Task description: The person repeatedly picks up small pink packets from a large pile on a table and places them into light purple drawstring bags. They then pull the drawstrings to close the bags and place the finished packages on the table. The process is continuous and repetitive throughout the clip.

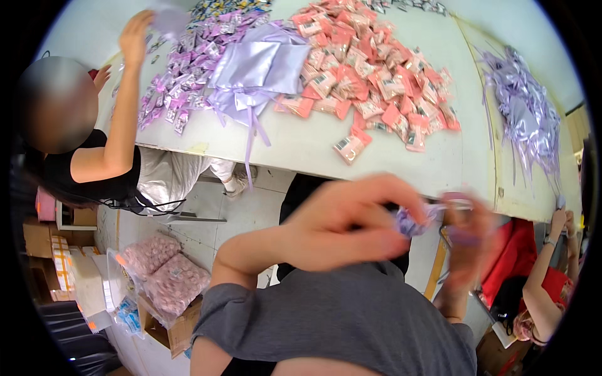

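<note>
Just off the near table edge, my left hand (pixel 357 225) is closed, pinching the gathered end of a small lilac satin pouch (pixel 411 220) between thumb and fingers. Close beside it, my right hand (pixel 467 229) is smeared by motion, its fingers curled. A lilac ribbon (pixel 465 238) lies across that hand. Whatever the pouch contains is hidden. Above my hands, a big pile of pink wrapped packets (pixel 376 75) covers the middle of the table (pixel 433 163); one packet (pixel 352 146) lies apart near the edge. Left of the pile are stacked flat lilac satin pouches (pixel 248 66) with dangling ribbons.
Small purple wrapped packets (pixel 182 84) spread at the left. A person (pixel 100 156) there lifts a lilac pouch (pixel 169 20). More lilac pouches (pixel 520 106) heap at the right, where another person's hands (pixel 560 224) work. Bags of pink packets (pixel 175 285) and boxes stand on the floor.
</note>
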`<state>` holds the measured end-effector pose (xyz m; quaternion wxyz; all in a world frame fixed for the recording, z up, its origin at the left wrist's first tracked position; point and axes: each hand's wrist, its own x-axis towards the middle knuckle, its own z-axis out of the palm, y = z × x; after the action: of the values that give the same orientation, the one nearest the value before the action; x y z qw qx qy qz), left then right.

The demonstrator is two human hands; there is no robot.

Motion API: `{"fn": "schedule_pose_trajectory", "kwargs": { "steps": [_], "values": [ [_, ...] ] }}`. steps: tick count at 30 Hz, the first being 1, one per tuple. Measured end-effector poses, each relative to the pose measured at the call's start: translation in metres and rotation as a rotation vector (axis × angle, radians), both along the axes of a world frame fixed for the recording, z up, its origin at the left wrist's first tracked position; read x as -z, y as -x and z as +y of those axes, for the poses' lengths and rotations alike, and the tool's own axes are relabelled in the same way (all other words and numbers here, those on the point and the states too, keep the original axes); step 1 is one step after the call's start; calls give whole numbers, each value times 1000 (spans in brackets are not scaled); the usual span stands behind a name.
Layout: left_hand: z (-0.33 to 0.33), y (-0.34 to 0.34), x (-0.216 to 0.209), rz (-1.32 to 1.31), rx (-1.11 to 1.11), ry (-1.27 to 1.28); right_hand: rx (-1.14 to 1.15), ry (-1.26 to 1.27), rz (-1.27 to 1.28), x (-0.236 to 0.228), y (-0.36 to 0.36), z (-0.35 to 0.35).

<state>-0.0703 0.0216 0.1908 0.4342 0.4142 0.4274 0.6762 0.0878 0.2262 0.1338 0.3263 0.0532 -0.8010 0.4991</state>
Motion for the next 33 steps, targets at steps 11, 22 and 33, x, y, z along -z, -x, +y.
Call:
{"fn": "schedule_pose_trajectory", "kwargs": {
  "steps": [11,22,33],
  "values": [
    [-58,204,56,1171,-1465,565,1037,-381,-25,-29,44,304],
    [-63,278,97,1355,-1352,1017,568,-858,-282,-47,315,248],
    [-61,273,104,1346,-1647,769,341,-599,-490,67,535,311]
  ]
}}
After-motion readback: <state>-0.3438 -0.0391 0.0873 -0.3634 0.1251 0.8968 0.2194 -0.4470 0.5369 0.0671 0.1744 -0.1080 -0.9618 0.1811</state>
